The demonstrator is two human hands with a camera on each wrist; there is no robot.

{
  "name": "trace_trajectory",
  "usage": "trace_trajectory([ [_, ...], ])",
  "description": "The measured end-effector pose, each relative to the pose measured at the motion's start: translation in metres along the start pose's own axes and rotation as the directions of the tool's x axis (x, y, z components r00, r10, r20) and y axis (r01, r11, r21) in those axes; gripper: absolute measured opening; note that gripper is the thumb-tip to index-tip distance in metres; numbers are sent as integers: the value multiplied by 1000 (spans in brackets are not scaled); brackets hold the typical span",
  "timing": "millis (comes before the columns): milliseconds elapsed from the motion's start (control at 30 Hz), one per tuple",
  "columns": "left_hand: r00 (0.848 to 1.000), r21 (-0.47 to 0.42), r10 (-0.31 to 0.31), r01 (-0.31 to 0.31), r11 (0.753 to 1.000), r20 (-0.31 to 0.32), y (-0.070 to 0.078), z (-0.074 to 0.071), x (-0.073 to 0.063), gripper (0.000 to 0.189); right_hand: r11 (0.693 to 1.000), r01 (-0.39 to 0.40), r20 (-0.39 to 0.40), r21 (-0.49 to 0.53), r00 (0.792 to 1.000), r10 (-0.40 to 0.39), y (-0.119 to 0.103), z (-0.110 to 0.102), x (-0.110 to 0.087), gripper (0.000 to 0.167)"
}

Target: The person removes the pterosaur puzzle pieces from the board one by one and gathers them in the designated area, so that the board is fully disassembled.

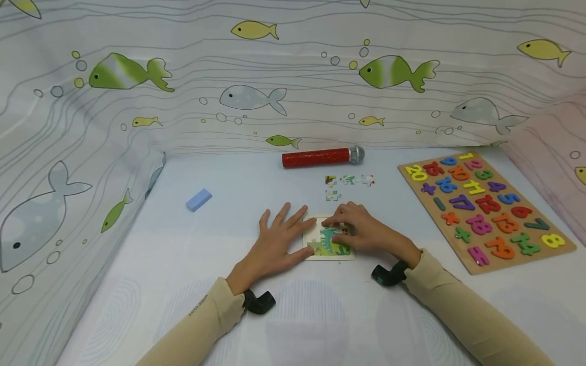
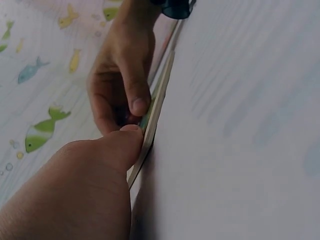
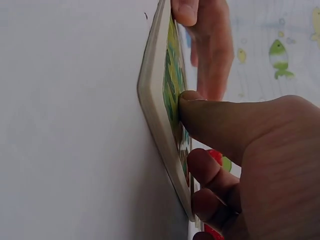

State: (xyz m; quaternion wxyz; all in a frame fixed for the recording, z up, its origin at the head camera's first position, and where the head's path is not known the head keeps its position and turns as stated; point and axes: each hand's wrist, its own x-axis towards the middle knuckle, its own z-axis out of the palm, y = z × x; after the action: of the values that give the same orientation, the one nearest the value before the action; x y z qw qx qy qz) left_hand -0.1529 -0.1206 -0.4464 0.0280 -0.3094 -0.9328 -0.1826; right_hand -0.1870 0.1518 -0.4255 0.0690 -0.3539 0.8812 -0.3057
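A small jigsaw puzzle (image 1: 328,247) in a pale square wooden tray (image 3: 150,85) lies on the table, showing a teal dinosaur over green ground. My left hand (image 1: 277,241) has its fingers spread flat at the tray's left side, its thumb on the lower left corner. From the right, my right hand (image 1: 366,229) reaches over the puzzle with bent fingers. Its thumb (image 3: 210,112) presses on the picture, and index finger and thumb bracket a puzzle piece largely hidden by the hand. Several loose puzzle pieces (image 1: 333,195) lie just behind the tray.
A red microphone (image 1: 320,157) lies at the back near the fish-patterned cloth (image 1: 192,61). To the right is a wooden number board (image 1: 487,208) with coloured numerals and signs. A blue block (image 1: 199,200) sits at the left.
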Motion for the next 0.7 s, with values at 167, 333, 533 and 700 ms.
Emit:
trace_trajectory([
  [167,990,-54,144,-143,988,10,-2,0,-1,47,1000,-2,10,25,1000,2,0,0,0,38],
  [333,980,-52,194,-192,980,42,-4,-1,-2,41,999,-6,16,46,1000,6,1,-1,0,36],
  [533,981,-39,189,-187,981,34,-3,-1,-1,43,998,12,4,54,1000,-12,2,-1,-1,35],
  [700,991,-26,130,-130,991,0,-1,0,-1,51,999,19,-6,48,1000,-18,3,0,-1,35],
])
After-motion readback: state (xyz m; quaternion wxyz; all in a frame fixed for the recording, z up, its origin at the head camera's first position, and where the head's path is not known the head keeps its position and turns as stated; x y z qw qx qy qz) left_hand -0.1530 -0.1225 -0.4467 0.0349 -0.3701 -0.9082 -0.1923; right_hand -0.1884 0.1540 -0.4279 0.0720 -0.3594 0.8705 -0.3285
